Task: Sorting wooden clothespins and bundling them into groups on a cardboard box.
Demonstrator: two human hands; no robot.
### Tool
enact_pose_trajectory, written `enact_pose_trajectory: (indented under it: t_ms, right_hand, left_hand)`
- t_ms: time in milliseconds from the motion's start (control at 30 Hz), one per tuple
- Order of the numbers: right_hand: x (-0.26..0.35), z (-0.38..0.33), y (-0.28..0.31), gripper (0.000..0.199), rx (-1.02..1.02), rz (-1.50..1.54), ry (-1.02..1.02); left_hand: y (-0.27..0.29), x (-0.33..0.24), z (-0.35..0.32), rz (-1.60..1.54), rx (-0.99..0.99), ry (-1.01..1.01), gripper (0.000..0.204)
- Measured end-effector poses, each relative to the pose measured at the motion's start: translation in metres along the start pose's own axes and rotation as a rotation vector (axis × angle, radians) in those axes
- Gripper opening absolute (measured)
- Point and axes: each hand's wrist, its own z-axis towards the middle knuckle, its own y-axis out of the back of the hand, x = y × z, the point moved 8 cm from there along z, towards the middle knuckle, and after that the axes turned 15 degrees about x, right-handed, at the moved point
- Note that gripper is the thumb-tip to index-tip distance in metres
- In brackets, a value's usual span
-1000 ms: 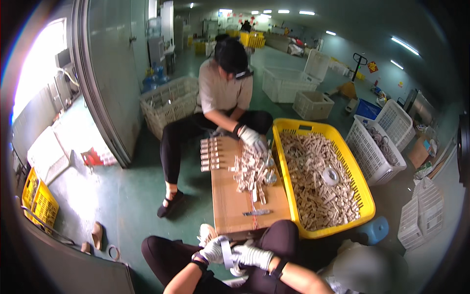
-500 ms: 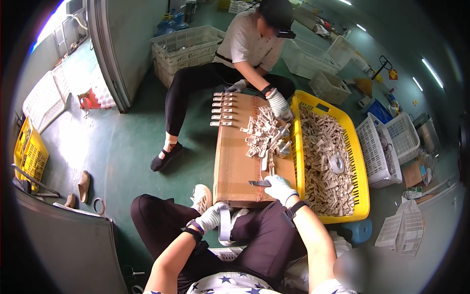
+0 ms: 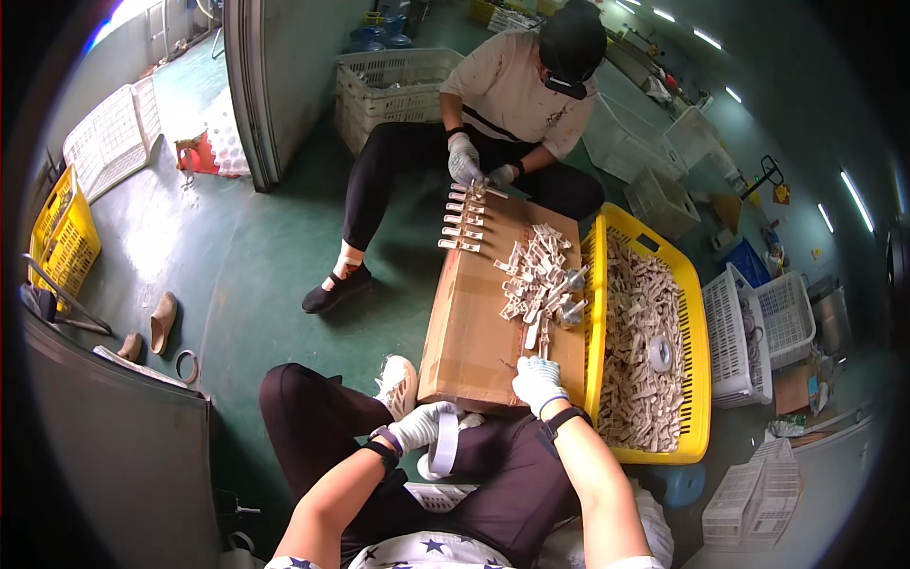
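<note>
My left hand [image 3: 423, 427], in a striped white glove, is closed on a roll of tape [image 3: 444, 446] held upright by the cardboard box's near edge. My gloved right hand [image 3: 539, 381] is closed over the near right part of the cardboard box [image 3: 474, 332]. Only the dark tip of a knife [image 3: 509, 365] shows past its fingers; the rest is hidden. Just beyond these fingers, a beige clip [image 3: 533, 336] sticks out from a heap of beige clips [image 3: 542, 280]. At the far left, several clips [image 3: 462, 220] lie in a row along the box edge.
Across the box, a co-worker's gloved hands [image 3: 466, 163] meet at the far end of the row. A yellow crate [image 3: 699, 379] full of clips stands against the box's right side, with another tape roll [image 3: 660, 353] on top. White crates [image 3: 730, 332] stand farther right.
The co-worker's hand has left the heap and joined the other at the row's far end. My right hand has turned, so less of the knife shows. The view has shifted.
</note>
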Motion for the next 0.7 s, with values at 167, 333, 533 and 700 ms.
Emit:
enact_pose_trajectory:
  t_ms: [167, 333, 533, 700]
  right_hand:
    - [0.002, -0.006, -0.001, 0.022, 0.007, -0.039, -0.059]
    - [0.006, 0.003, -0.002, 0.021, -0.031, -0.068, -0.107]
    - [-0.013, 0.008, -0.006, 0.026, 0.037, -0.033, -0.172]
    - [0.0, 0.02, -0.009, 0.026, 0.006, 0.09, -0.09]
  left_hand:
    - [-0.022, -0.018, -0.001, -0.11, 0.005, -0.001, 0.017]
    - [-0.014, -0.006, 0.001, -0.389, -0.095, 0.103, 0.012]
    - [-0.032, -0.042, 0.005, 0.595, -0.039, 0.039, 0.027]
    - [0.014, -0.002, -0.004, 0.332, -0.091, -0.033, 0.021]
